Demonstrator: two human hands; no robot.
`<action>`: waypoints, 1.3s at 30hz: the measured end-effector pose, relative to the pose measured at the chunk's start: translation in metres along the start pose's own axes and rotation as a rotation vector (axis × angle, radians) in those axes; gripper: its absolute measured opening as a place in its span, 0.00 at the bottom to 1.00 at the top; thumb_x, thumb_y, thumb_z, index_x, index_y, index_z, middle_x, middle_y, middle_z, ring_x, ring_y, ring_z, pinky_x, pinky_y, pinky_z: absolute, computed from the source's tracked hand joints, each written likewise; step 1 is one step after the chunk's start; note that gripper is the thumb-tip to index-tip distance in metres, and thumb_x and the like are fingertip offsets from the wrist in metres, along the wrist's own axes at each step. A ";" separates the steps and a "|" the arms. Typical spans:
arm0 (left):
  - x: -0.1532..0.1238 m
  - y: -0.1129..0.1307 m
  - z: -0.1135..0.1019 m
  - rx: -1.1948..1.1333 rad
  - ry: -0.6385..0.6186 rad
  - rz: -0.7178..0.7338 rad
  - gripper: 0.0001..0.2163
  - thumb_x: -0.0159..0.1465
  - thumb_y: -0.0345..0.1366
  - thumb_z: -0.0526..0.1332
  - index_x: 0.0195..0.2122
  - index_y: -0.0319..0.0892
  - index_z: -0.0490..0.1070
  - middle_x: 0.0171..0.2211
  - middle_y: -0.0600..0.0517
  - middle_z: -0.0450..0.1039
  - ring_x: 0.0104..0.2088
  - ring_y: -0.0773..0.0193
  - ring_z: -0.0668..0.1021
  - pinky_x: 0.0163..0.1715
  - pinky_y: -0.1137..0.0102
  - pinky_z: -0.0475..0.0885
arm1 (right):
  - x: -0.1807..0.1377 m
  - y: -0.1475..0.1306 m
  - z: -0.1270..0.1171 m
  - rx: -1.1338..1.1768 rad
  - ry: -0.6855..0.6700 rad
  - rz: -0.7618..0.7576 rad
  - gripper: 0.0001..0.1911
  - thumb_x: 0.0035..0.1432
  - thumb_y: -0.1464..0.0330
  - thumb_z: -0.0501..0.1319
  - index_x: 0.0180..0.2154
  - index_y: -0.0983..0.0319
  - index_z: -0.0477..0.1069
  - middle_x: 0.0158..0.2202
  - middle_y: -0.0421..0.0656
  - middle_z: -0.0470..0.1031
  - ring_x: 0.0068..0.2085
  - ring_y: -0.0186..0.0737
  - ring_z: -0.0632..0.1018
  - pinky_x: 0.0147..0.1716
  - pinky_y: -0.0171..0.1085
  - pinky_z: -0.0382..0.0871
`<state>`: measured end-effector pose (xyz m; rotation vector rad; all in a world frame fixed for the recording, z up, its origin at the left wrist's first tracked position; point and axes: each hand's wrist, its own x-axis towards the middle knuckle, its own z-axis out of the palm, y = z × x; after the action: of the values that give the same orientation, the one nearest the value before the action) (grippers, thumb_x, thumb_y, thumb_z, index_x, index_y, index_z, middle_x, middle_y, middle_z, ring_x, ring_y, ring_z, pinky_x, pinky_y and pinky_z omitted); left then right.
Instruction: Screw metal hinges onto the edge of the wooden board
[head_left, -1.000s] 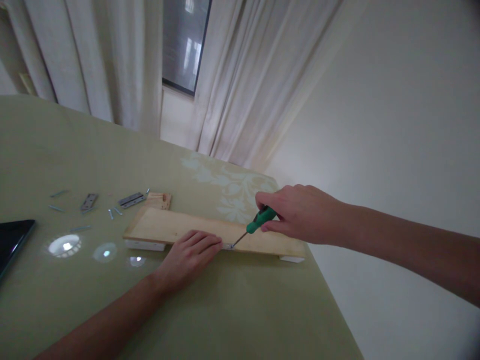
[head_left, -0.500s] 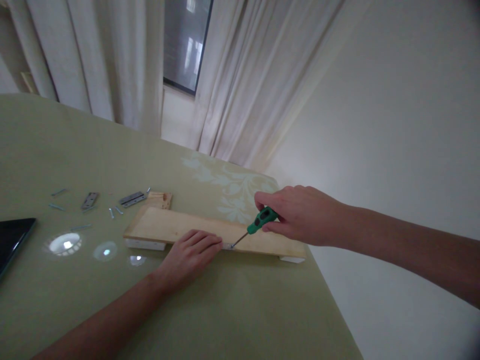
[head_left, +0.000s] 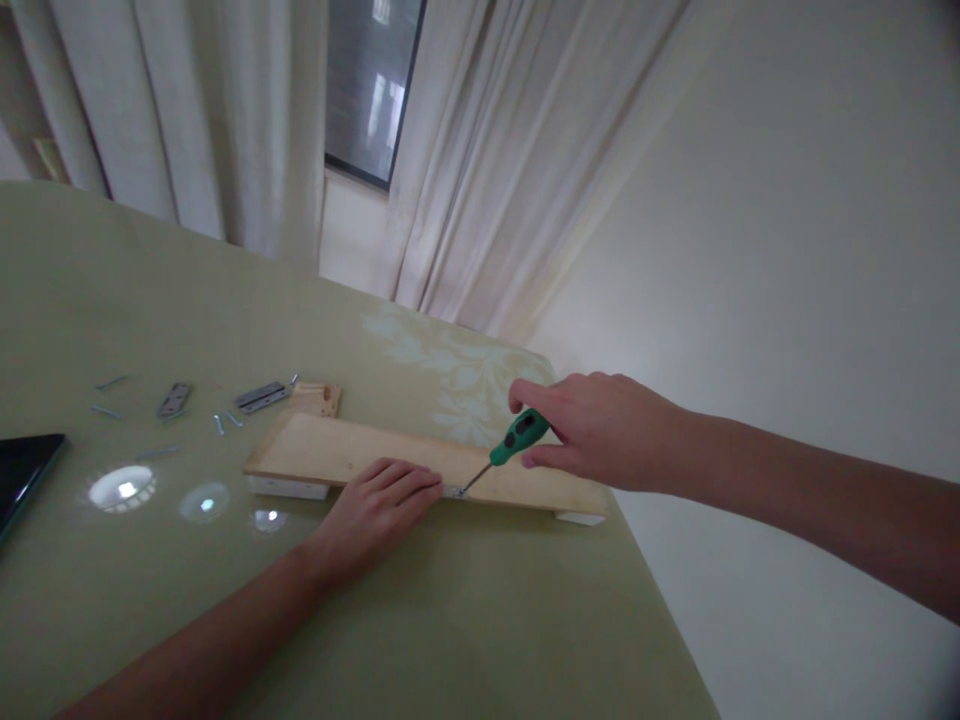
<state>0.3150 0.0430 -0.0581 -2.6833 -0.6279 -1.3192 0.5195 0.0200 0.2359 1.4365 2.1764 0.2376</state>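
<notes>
My right hand (head_left: 600, 430) grips the green handle of a screwdriver (head_left: 519, 435) between thumb and fingers. Its shaft slants down to the left, and the tip meets a small metal plate (head_left: 453, 492) at the near edge of a wooden board (head_left: 412, 450). On that same edge my left hand (head_left: 386, 510) is closed over the board, fingers together and fingertips beside the plate. Most of the plate is under those fingers, and any screw at the tip is too small to make out. White blocks (head_left: 289, 488) hold the board up off the table.
Several loose screws (head_left: 219, 424) and grey metal hinges (head_left: 262, 397) lie to the left on the green table (head_left: 487, 620). Behind the board's left end sits a small wooden piece (head_left: 319, 398). A dark, shiny flat object (head_left: 26, 475) reaches in at the left edge.
The whole scene has shifted slightly left in view. Both hands keep their places, and the screwdriver tip stays at the metal plate.
</notes>
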 end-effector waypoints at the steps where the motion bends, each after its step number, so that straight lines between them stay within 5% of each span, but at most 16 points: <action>1: 0.000 0.000 0.000 -0.002 0.006 0.001 0.10 0.77 0.28 0.60 0.53 0.40 0.79 0.49 0.46 0.85 0.48 0.56 0.83 0.51 0.61 0.74 | 0.000 0.001 -0.001 0.015 0.009 -0.023 0.15 0.70 0.55 0.66 0.53 0.53 0.73 0.43 0.44 0.85 0.40 0.50 0.84 0.30 0.37 0.57; 5: 0.000 0.001 0.000 -0.004 0.010 -0.002 0.09 0.78 0.29 0.58 0.52 0.40 0.79 0.49 0.47 0.85 0.48 0.57 0.83 0.50 0.61 0.74 | 0.001 0.001 -0.008 -0.043 0.015 -0.050 0.05 0.71 0.62 0.66 0.46 0.53 0.77 0.45 0.42 0.85 0.43 0.47 0.83 0.31 0.36 0.55; 9: 0.000 0.000 0.001 0.003 0.004 0.008 0.10 0.78 0.29 0.58 0.52 0.40 0.79 0.49 0.47 0.85 0.48 0.56 0.83 0.50 0.60 0.73 | 0.003 0.001 -0.007 -0.124 -0.043 0.003 0.29 0.74 0.44 0.56 0.35 0.59 0.80 0.35 0.50 0.84 0.36 0.53 0.84 0.29 0.39 0.57; 11: 0.000 -0.001 0.001 0.001 0.004 0.005 0.10 0.78 0.28 0.58 0.52 0.40 0.78 0.49 0.47 0.85 0.48 0.57 0.83 0.50 0.60 0.73 | 0.003 0.002 -0.002 -0.107 -0.044 0.023 0.33 0.76 0.43 0.50 0.38 0.60 0.80 0.33 0.51 0.84 0.34 0.52 0.83 0.29 0.40 0.58; 15: 0.001 0.000 0.000 -0.008 0.005 -0.001 0.09 0.77 0.28 0.60 0.53 0.40 0.78 0.50 0.47 0.85 0.48 0.57 0.83 0.51 0.60 0.73 | 0.002 0.004 0.006 -0.113 0.030 -0.110 0.14 0.77 0.57 0.60 0.56 0.56 0.74 0.44 0.46 0.85 0.37 0.47 0.84 0.28 0.37 0.54; 19: 0.001 0.000 0.000 -0.007 0.011 0.004 0.08 0.76 0.27 0.61 0.52 0.40 0.78 0.50 0.47 0.85 0.48 0.56 0.83 0.50 0.60 0.73 | 0.004 0.001 0.010 -0.219 0.046 -0.311 0.11 0.76 0.58 0.63 0.51 0.57 0.76 0.42 0.46 0.84 0.36 0.45 0.83 0.27 0.37 0.48; 22: -0.001 -0.001 0.001 -0.005 0.002 0.000 0.08 0.76 0.28 0.62 0.53 0.40 0.78 0.50 0.47 0.85 0.48 0.56 0.83 0.51 0.60 0.73 | 0.007 -0.003 0.015 -0.197 0.005 -0.128 0.29 0.80 0.50 0.50 0.37 0.61 0.79 0.31 0.49 0.83 0.32 0.47 0.82 0.29 0.38 0.53; 25: -0.002 -0.001 0.002 -0.010 0.000 0.002 0.08 0.76 0.28 0.62 0.53 0.40 0.78 0.50 0.47 0.85 0.48 0.56 0.83 0.51 0.60 0.73 | 0.009 0.000 0.020 -0.142 0.015 0.007 0.29 0.78 0.46 0.52 0.43 0.61 0.79 0.31 0.48 0.83 0.30 0.46 0.81 0.29 0.38 0.54; 28: -0.001 -0.001 0.002 -0.014 0.002 0.007 0.08 0.76 0.28 0.61 0.53 0.40 0.78 0.50 0.47 0.85 0.48 0.56 0.83 0.50 0.60 0.73 | 0.010 0.011 0.020 -0.248 0.105 -0.291 0.17 0.73 0.54 0.65 0.54 0.58 0.73 0.42 0.47 0.84 0.33 0.43 0.81 0.27 0.38 0.50; 31: 0.000 0.000 0.001 -0.011 0.000 0.003 0.08 0.76 0.28 0.62 0.53 0.39 0.78 0.50 0.47 0.85 0.48 0.56 0.83 0.50 0.60 0.73 | 0.012 0.017 0.018 -0.414 0.205 -0.638 0.06 0.78 0.69 0.59 0.52 0.56 0.73 0.45 0.45 0.83 0.37 0.41 0.80 0.30 0.39 0.52; 33: 0.000 0.000 0.001 -0.009 0.000 -0.001 0.08 0.77 0.28 0.61 0.53 0.40 0.78 0.50 0.47 0.85 0.48 0.56 0.83 0.50 0.60 0.73 | 0.014 0.013 0.019 -0.383 0.173 -0.554 0.11 0.81 0.66 0.54 0.48 0.57 0.75 0.40 0.45 0.83 0.36 0.41 0.81 0.31 0.39 0.53; 37: 0.001 0.000 0.000 -0.003 0.007 0.003 0.08 0.77 0.28 0.60 0.52 0.40 0.78 0.49 0.47 0.85 0.48 0.56 0.83 0.50 0.60 0.73 | 0.014 0.002 0.025 -0.135 -0.037 -0.046 0.28 0.81 0.50 0.47 0.39 0.60 0.76 0.32 0.48 0.82 0.31 0.45 0.81 0.27 0.40 0.49; 39: 0.001 0.000 0.000 -0.005 0.008 0.005 0.08 0.77 0.28 0.60 0.52 0.39 0.78 0.50 0.47 0.85 0.48 0.56 0.83 0.50 0.60 0.73 | 0.013 0.004 0.025 -0.118 -0.033 -0.050 0.25 0.78 0.47 0.54 0.46 0.60 0.75 0.34 0.47 0.83 0.31 0.46 0.81 0.26 0.39 0.49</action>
<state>0.3155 0.0437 -0.0575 -2.6807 -0.6173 -1.3308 0.5317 0.0300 0.2125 1.3106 2.1312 0.3167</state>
